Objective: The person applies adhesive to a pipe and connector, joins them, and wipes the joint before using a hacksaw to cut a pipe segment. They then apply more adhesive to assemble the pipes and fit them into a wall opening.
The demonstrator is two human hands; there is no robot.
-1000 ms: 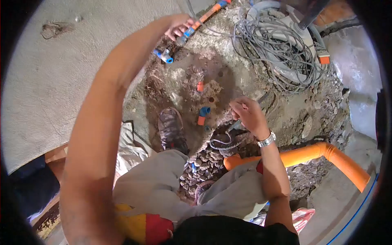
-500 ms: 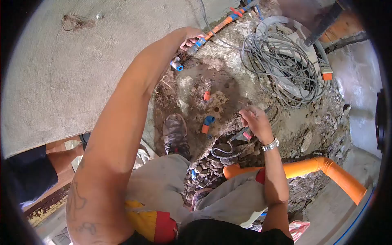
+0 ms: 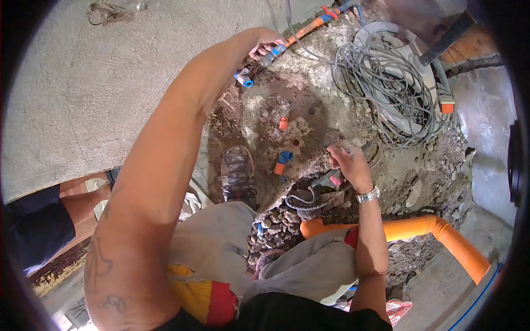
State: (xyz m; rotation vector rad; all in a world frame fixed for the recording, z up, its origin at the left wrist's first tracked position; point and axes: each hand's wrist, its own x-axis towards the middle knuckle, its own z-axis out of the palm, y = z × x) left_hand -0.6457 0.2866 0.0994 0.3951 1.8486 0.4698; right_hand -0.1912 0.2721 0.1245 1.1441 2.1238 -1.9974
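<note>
My left hand (image 3: 267, 45) reaches far forward, fingers curled against a blue-and-grey pipe fitting (image 3: 271, 55) at the near end of an orange pipe (image 3: 302, 34). Just below it a blue-and-white elbow fitting (image 3: 243, 78) sticks out by the wall. Over the rubble at centre right is my right hand (image 3: 349, 161), its fingers bent together in a pinch; whatever they may hold is hidden. A dark tool with a pink-red part (image 3: 334, 181) lies beneath that hand. On the dirt between my hands are a small orange pipe piece (image 3: 283, 123) and a blue elbow with an orange stub (image 3: 283, 160).
A tangled grey cable (image 3: 381, 88) is heaped over a pale round object at the upper right. A thick orange drain pipe (image 3: 411, 228) bends along the lower right. Loose stones (image 3: 281, 229) surround my feet. Another person's leg (image 3: 83, 212) shows at left.
The view has shifted slightly, moving the scene a little. My left hand stays at the fitting and my right hand keeps its bent fingers over the rubble.
</note>
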